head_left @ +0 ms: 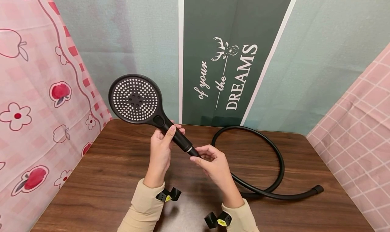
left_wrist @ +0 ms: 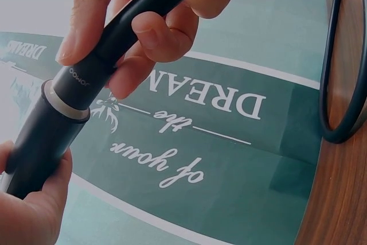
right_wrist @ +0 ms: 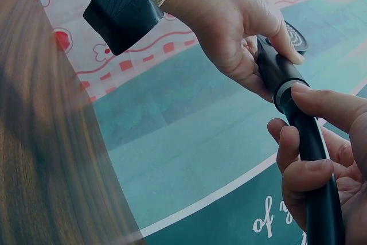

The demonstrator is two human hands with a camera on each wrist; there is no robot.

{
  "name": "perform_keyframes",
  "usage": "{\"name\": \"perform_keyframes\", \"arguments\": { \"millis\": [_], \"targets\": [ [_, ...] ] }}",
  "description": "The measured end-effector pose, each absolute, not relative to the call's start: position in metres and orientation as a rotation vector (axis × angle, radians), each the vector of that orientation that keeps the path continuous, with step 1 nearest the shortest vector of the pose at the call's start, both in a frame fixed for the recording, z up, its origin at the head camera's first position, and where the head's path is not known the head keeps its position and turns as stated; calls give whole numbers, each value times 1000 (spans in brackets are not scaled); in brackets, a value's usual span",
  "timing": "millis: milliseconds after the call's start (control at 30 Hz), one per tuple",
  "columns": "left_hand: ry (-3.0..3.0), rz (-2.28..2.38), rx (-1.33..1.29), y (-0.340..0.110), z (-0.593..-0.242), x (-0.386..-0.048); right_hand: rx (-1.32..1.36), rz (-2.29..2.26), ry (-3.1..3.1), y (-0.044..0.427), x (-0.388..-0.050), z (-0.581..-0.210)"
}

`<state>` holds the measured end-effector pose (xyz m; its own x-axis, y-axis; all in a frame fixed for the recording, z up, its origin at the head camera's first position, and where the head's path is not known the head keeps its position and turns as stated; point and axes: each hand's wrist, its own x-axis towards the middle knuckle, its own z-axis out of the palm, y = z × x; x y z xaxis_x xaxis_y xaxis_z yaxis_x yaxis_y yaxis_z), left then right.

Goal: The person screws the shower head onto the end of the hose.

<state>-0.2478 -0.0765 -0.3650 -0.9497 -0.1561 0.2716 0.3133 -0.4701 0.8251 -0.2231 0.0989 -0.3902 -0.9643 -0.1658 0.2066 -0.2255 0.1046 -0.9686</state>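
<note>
A black hand shower [head_left: 135,98] with a round face of pale nozzles is held tilted above the table, its head to the upper left. My left hand [head_left: 162,147] grips its handle [head_left: 178,136], thumb on top. At the handle's lower end, my right hand [head_left: 214,161] pinches the black hose connector [left_wrist: 86,78]. A pale ring [left_wrist: 66,104] shows between handle and connector; whether they are fully joined I cannot tell. From the right hand the black shower hose [head_left: 281,157] loops over the table, and its free end [head_left: 318,189] lies at the right.
The brown wooden table [head_left: 100,188] ends at a green cloth backdrop [head_left: 207,22] with white lettering. Pink patterned cloths hang at the left [head_left: 27,100] and right [head_left: 362,123]. A black wrist camera [head_left: 169,194] sits on the left sleeve.
</note>
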Motion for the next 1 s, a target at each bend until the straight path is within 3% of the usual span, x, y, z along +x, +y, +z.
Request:
{"name": "perform_keyframes", "arguments": {
  "millis": [1000],
  "targets": [
    [-1442,-2471,-216,-76,-365,-247,390,2030,-2300,99,-222,-389]
  ]
}}
